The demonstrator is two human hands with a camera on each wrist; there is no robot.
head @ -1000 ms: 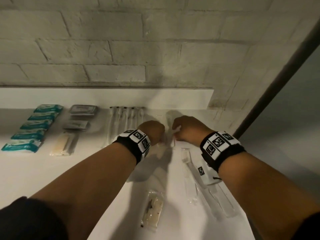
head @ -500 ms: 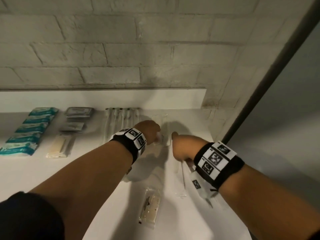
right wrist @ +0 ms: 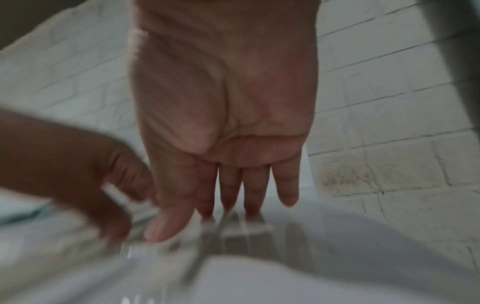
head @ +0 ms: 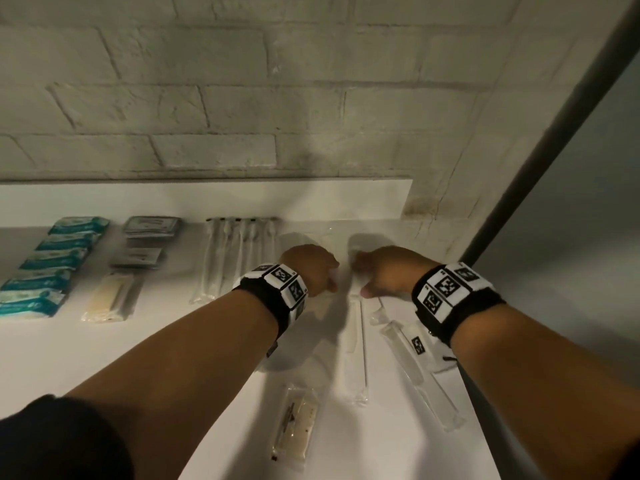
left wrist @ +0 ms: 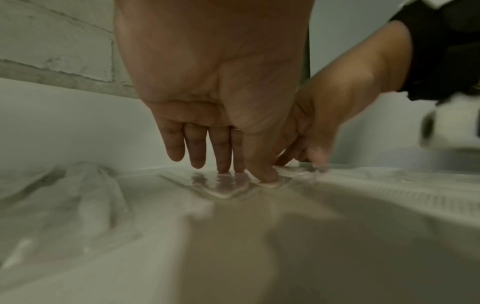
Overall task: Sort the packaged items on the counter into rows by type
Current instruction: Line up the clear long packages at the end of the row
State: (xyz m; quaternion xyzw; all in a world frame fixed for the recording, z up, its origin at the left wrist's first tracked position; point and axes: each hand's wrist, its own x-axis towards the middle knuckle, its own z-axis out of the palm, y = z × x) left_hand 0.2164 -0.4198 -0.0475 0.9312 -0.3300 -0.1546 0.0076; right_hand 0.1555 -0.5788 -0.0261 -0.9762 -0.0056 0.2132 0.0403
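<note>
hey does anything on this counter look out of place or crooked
Yes. One beige packet lies alone at the counter's near edge, far from its match in the sorted rows. Two clear sleeves near the right hand lie skewed.

Counter (head: 69, 358): smooth white, matt with a faint sheen. Wall (head: 242, 98) behind the counter: rough painted brick, matt, stained at its right end. Long sleeves (head: 356, 348) on the counter: clear glossy plastic film, reflective under the fingertips (left wrist: 223, 162). Teal packets (head: 52, 261) at the counter's left end: glossy printed wrap. Wristbands (head: 450, 296): black cloth, matt.
</note>
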